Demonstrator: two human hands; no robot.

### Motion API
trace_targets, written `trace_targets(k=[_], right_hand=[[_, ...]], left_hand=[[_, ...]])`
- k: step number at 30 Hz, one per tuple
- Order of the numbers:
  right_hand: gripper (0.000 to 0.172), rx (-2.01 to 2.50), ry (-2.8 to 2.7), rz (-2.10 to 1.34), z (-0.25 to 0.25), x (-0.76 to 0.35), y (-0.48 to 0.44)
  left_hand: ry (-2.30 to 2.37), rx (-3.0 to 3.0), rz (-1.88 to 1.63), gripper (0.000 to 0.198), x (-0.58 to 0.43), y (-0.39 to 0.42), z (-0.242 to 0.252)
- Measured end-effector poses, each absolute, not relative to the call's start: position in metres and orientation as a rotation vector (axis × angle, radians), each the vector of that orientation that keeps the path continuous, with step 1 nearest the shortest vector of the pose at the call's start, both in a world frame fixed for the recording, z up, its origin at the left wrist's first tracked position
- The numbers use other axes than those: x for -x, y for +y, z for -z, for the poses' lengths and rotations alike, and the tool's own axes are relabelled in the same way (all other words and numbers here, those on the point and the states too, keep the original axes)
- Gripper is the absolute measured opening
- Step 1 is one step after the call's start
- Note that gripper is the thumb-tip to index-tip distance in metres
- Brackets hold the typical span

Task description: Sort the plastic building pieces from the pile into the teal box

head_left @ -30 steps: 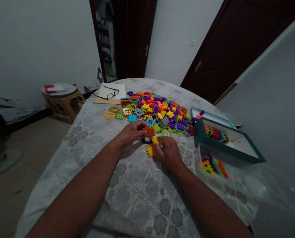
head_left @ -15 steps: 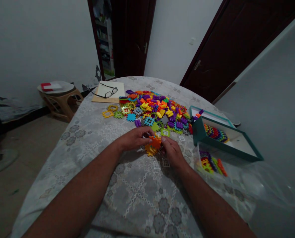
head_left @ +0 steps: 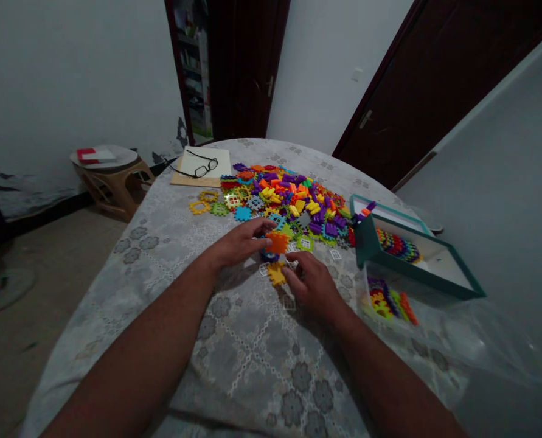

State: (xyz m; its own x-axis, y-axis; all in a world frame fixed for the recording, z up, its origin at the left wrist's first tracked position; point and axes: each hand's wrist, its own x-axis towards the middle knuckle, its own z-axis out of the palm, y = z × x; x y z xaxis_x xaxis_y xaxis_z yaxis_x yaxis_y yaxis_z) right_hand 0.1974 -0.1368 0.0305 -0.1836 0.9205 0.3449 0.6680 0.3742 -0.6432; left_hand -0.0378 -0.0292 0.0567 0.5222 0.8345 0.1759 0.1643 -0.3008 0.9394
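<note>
Hands (head_left: 315, 283) near tub (head_left: 365, 295) of pieces (head_left: 384, 306)

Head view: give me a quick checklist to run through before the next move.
1. Orange piece held: ok, in the left hand.
2. Yellow piece near the right hand: ok, right by its thumb.
3. Right hand holding something: cannot tell, its grip is partly hidden.
4. Left hand seen clear of the pile: not ok, it overlaps the near edge in view.
5. Glasses away from both hands: ok, on the paper.
</note>
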Motion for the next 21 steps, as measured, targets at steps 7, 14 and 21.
trace_targets(k=[7,14,21], right_hand=[[0.025,1.597,-2.3,-0.127,-0.032,-0.178,-0.149],[0.05,1.429,-2.151,-0.359,-0.03,-0.188,-0.149],[0.056,1.361,-1.873,-0.158,-0.031,-0.19,-0.141]], left_hand=[[0.906,-1.522,-0.918,0.028,0.035,-0.026,-0.055],[0.992,-1.46,-0.837,0.023,0.033,-0.029,-0.054],[0.928,-1.499,-0.764,0.021,0.022,-0.039,-0.055]])
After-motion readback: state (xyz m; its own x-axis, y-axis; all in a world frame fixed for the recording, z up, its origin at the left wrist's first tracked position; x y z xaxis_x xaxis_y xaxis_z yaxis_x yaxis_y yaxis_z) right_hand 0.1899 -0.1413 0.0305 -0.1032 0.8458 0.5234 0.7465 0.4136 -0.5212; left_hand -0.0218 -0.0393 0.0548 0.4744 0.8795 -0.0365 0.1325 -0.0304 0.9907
